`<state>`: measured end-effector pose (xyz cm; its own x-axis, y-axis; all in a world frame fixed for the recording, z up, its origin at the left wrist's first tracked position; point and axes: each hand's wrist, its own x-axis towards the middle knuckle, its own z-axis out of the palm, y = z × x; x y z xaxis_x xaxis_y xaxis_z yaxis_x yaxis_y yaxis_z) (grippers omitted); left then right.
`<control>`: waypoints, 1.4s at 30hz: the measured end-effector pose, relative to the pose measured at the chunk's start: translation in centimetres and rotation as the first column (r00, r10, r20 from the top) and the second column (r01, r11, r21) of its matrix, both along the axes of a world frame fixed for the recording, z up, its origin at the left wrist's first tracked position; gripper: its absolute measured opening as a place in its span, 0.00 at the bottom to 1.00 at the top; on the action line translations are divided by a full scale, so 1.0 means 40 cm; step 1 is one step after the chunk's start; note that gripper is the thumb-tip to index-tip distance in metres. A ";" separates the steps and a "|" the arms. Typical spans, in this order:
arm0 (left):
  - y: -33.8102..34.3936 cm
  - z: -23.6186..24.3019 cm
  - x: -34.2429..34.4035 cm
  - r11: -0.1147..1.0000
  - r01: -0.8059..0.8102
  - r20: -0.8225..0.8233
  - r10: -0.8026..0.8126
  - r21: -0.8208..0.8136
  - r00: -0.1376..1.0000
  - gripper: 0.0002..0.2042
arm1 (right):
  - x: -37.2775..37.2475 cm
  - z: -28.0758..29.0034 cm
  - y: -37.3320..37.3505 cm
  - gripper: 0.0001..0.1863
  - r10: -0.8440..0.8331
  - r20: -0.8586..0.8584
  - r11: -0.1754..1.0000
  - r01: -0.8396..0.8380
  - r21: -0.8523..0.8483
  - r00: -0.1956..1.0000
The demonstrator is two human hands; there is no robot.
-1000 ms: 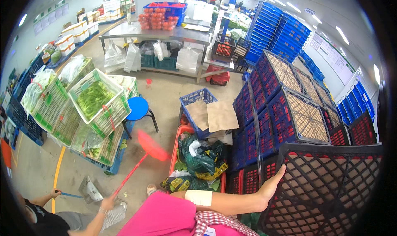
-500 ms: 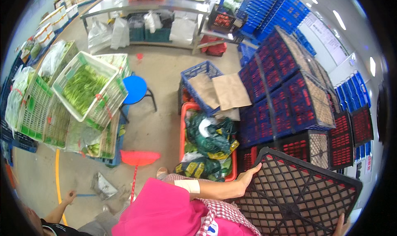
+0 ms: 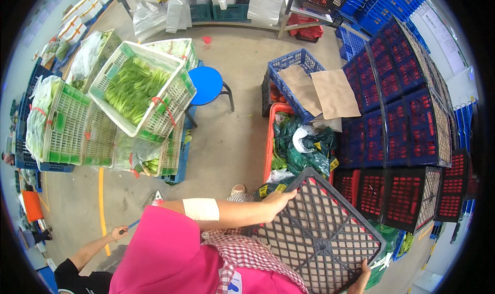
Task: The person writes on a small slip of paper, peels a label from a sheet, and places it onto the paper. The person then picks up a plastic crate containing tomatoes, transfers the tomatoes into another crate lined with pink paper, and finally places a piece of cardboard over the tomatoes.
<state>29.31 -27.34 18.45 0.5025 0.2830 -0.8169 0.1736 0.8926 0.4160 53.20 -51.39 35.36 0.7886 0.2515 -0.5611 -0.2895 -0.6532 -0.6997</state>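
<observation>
A black plastic crate (image 3: 323, 246) is held tilted in front of my body, its lattice bottom facing up toward me. Brown paper or board and some red show through the gaps. My left hand (image 3: 281, 202) grips its upper left edge, fingers mostly hidden behind the rim. At the lower right edge, my right hand (image 3: 363, 274) is closed round the rim. Just beyond the crate stands an orange-red bin (image 3: 269, 157) with dark green plastic bags (image 3: 304, 152) in it. Behind that, a blue crate (image 3: 283, 63) carries sheets of brown paper (image 3: 335, 93).
Tall stacks of blue and black crates (image 3: 397, 124) with red contents rise on the right. A blue stool (image 3: 206, 85) stands left of centre, near white crates of leafy greens (image 3: 136, 85). At lower left is another person's hand (image 3: 119, 233) on a handle. A metal table (image 3: 201, 23) stands behind.
The held crate has moved left, away from the right-hand stacks, with both my hands still on it. My view has turned. The red broom head on the floor has gone from sight.
</observation>
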 end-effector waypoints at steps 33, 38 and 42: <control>0.819 0.149 -0.089 0.970 -0.118 0.033 0.113 0.214 0.993 0.26 | 0.031 -0.155 0.762 0.20 0.062 0.084 0.874 -0.095 0.476 0.995; 1.127 0.121 -0.007 0.972 0.008 -0.068 0.008 0.236 0.998 0.26 | 0.026 -0.057 1.062 0.14 -0.134 0.081 0.934 0.098 0.343 0.988; 1.330 0.153 0.009 0.967 0.011 -0.027 -0.004 0.255 1.000 0.26 | 0.093 -0.062 1.240 0.11 -0.004 0.148 0.945 -0.045 0.324 0.989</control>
